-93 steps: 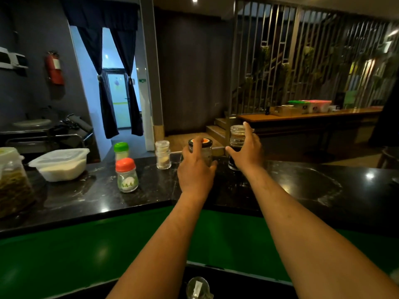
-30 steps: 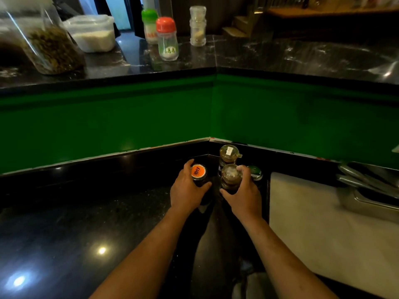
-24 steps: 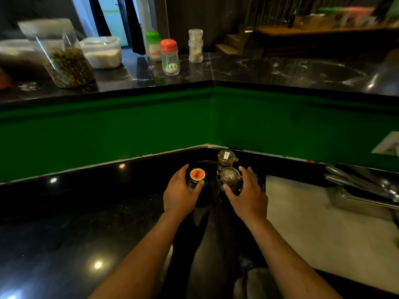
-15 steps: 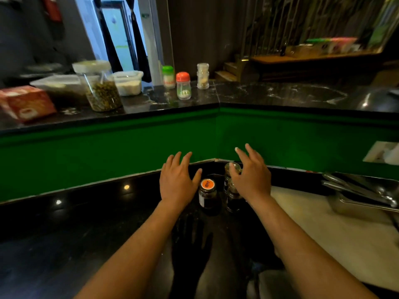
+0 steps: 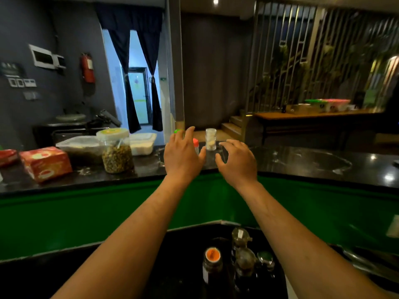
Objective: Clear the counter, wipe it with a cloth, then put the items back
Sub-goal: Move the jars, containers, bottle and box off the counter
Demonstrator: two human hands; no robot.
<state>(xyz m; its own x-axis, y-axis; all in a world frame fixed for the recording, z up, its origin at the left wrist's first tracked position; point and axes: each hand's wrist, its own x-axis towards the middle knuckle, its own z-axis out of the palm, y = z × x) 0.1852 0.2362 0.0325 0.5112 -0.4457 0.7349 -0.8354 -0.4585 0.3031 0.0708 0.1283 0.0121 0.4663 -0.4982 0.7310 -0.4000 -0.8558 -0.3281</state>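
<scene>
Above the glossy black marble table (image 5: pixel 302 162), the left hand (image 5: pixel 182 157) and right hand (image 5: pixel 237 162) reach toward a clear ribbed plastic shaker (image 5: pixel 211 139), fingers spread, each grip empty.

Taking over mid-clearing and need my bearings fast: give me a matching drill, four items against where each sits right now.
Items:
1. dark jar with the orange lid
2. red cardboard box
3. clear jar of brownish-green contents with a pale lid
4. small clear glass shaker

Places:
A. upper counter, far left
B. upper counter, beyond the open left hand and right hand
C. lower counter, between the forearms
D. upper counter, just right of the box

Pairs: 1-C, 2-A, 3-D, 4-B
</scene>
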